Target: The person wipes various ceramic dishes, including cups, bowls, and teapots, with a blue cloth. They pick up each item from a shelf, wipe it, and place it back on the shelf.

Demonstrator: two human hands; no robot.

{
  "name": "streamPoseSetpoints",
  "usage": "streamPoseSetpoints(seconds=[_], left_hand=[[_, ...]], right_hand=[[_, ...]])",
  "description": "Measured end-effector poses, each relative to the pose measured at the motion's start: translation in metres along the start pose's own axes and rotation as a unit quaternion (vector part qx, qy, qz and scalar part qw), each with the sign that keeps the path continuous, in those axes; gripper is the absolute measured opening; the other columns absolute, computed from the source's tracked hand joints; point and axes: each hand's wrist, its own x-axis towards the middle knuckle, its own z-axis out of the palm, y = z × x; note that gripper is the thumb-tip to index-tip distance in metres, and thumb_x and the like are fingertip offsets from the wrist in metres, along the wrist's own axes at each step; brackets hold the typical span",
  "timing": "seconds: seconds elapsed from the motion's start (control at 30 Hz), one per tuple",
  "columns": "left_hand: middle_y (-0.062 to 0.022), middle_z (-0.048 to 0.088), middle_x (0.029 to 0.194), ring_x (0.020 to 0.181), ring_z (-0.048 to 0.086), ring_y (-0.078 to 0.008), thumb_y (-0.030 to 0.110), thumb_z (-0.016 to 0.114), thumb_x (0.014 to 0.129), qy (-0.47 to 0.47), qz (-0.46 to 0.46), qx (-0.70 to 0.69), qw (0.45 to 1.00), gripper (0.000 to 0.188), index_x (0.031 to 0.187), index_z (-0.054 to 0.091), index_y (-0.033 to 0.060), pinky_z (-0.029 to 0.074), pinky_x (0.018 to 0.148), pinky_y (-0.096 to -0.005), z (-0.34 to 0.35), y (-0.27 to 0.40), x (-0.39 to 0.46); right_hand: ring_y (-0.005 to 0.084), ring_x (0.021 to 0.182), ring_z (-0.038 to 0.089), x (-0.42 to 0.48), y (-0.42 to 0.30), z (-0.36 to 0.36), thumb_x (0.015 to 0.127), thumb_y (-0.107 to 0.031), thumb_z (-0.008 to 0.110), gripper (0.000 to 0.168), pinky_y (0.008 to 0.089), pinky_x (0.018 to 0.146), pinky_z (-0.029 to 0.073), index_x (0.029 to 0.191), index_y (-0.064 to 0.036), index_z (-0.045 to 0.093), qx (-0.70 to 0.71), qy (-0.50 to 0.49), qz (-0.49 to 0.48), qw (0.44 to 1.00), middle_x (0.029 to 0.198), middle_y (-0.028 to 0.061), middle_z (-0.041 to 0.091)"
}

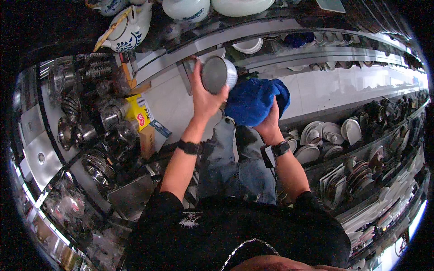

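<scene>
My left hand [207, 98] grips a round cup or small bowl [217, 75] with a grey face turned towards the camera and a pale, patterned side. The fingers are on its left edge and the thumb is at its lower right. My right hand [271, 122] holds a bunched blue cloth [254, 100] from below, just to the right of the cup. Cup and cloth are very close; whether they touch I cannot tell. Both wrists wear dark bands.
Shelves of white dishes [308, 154] run along the right. Metal pots [112, 115] and other steelware fill racks on the left, near a yellow box [137, 110]. Overhead, a shelf holds a white and blue teapot [127, 30] and white ceramic pots [186, 8]. Pale floor [166, 98] lies beyond my arms.
</scene>
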Motion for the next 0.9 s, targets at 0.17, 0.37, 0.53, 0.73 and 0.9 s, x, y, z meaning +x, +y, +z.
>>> streamPoseSetpoints(seconds=[0.17,0.37,0.53,0.73,0.9], left_hand=[[-0.0205,0.044,0.142,0.134,0.045,-0.0344,0.026,0.088,0.066,-0.160,0.082,0.017,0.984,0.116,0.159,0.024,0.0008,0.038,0.114,-0.0446,-0.007,0.053,-0.036],[-0.0190,0.048,0.147,0.134,0.051,-0.0314,0.057,0.096,0.057,-0.066,-0.025,-0.272,0.960,0.140,0.160,0.019,0.0017,0.040,0.114,-0.0432,0.005,0.063,-0.044],[-0.0188,0.050,0.144,0.131,0.053,-0.0295,0.058,0.095,0.059,0.017,-0.037,-0.315,0.948,0.134,0.158,0.023,0.0033,0.044,0.111,-0.0440,0.006,0.069,-0.040],[-0.0165,0.052,0.141,0.129,0.053,-0.0298,0.052,0.098,0.055,-0.051,-0.022,-0.214,0.975,0.132,0.157,0.028,0.0055,0.043,0.111,-0.0439,-0.017,0.062,-0.035],[-0.0161,0.047,0.145,0.133,0.049,-0.0359,0.043,0.100,0.049,-0.254,0.121,-0.017,0.959,0.120,0.152,0.044,0.0136,0.042,0.112,-0.0458,-0.031,0.084,-0.025]], right_hand=[[0.0287,0.136,0.052,-0.002,0.011,0.002,0.103,-0.050,0.051,0.062,0.0462,0.116,0.040,0.151,-0.011,0.045,-0.182,0.024,-0.026,0.983,0.151,0.0096,0.051],[0.0283,0.135,0.052,-0.007,0.021,0.016,0.104,-0.053,0.049,0.062,0.0464,0.115,0.042,0.151,-0.011,0.046,-0.098,-0.034,-0.037,0.994,0.150,0.0102,0.052],[0.0240,0.122,0.061,-0.007,0.031,0.014,0.104,-0.043,0.055,0.053,0.0405,0.105,0.050,0.143,-0.008,0.051,-0.163,0.078,-0.041,0.983,0.137,0.0083,0.062],[0.0254,0.122,0.061,-0.029,-0.015,0.030,0.102,-0.041,0.057,0.056,0.0431,0.106,0.049,0.145,-0.006,0.050,-0.228,0.058,-0.063,0.970,0.138,0.0087,0.061],[0.0241,0.122,0.061,-0.042,-0.015,0.057,0.095,-0.022,0.069,0.053,0.0416,0.102,0.052,0.143,-0.007,0.051,-0.437,0.031,0.007,0.899,0.135,0.0097,0.062]])
